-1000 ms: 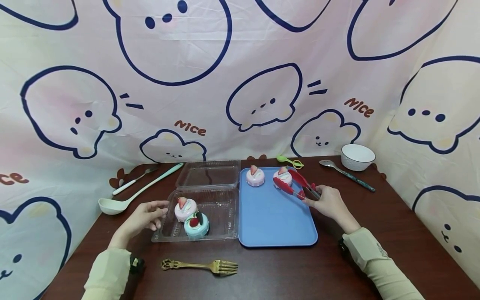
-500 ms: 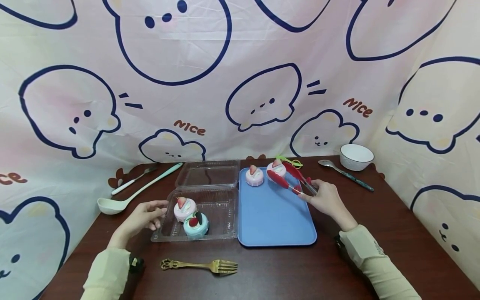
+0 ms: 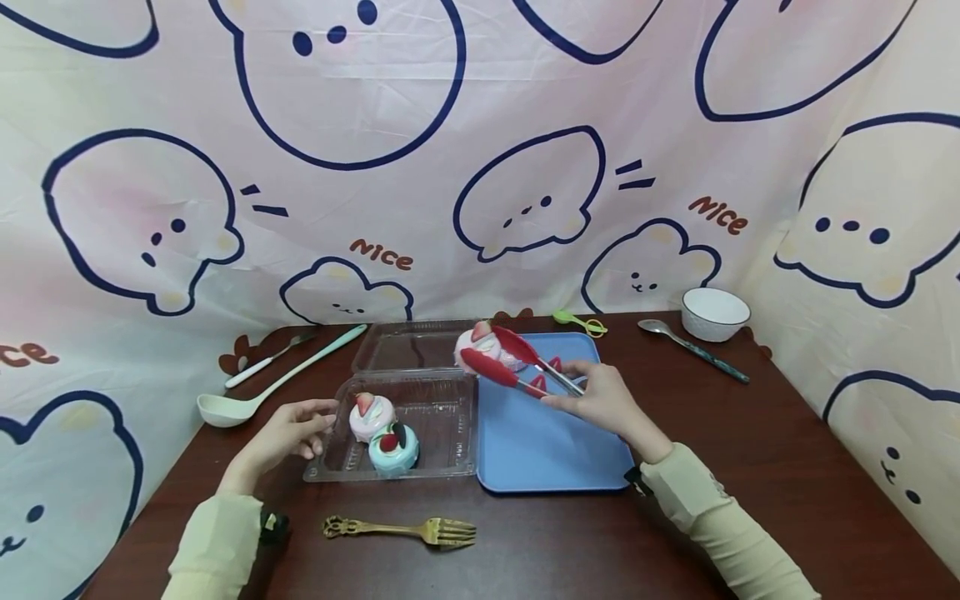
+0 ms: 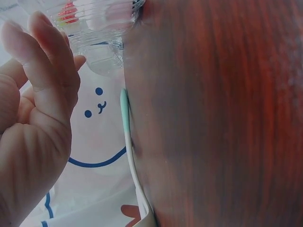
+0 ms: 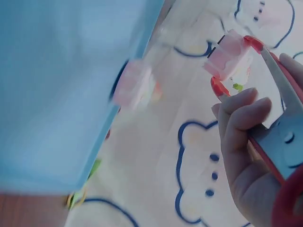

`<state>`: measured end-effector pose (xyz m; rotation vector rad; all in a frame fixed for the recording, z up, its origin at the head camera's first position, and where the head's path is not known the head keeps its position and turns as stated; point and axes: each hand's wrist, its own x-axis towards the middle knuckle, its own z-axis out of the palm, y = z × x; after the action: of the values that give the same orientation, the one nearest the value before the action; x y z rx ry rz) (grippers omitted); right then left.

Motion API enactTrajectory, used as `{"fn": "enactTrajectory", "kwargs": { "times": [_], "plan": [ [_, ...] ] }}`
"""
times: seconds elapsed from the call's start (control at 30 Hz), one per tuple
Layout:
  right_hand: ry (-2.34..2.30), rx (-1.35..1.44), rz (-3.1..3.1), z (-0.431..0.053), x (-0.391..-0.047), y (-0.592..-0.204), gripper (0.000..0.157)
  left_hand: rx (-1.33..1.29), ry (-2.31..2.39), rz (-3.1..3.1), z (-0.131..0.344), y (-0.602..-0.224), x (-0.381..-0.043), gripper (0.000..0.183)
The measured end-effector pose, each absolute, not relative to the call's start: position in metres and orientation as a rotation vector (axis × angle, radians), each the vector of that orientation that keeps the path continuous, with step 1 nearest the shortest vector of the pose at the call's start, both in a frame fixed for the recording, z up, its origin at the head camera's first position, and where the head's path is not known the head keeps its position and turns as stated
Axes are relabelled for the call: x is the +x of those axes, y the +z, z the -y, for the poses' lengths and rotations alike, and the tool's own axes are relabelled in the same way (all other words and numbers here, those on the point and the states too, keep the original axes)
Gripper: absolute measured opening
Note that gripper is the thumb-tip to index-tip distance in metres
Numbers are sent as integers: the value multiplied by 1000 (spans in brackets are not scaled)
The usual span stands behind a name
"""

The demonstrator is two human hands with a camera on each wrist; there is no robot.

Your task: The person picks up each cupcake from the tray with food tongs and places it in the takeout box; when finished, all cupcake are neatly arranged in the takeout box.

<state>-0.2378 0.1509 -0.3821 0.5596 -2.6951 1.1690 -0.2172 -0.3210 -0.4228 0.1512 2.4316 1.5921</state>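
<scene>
Indoors, a dark wood-grain table (image 3: 570,546) meets a bear-printed cloth backdrop (image 3: 352,108). The right wrist view shows red-tipped tongs (image 5: 280,80) pinching a pink strawberry cake (image 5: 227,56) apart from the blue tray (image 5: 52,94), while the head view has it overlap 1 other cake (image 5: 132,85). The right hand (image 3: 602,402) curls its fingers round the tongs; the left hand (image 3: 283,433), half-open and empty, is beside the clear plastic container (image 3: 446,429).

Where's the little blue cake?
In the head view, the blue cake is in the clear box, left of the blue tray, just in front of a pink cake.
</scene>
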Motion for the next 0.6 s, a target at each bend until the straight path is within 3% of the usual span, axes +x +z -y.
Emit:
{"fn": "enactTrajectory", "kwargs": {
  "times": [0.6],
  "plan": [
    [1037, 871, 2717, -85, -221, -395, 53, 132, 1586, -2438, 321, -423, -217, 52]
  ]
}}
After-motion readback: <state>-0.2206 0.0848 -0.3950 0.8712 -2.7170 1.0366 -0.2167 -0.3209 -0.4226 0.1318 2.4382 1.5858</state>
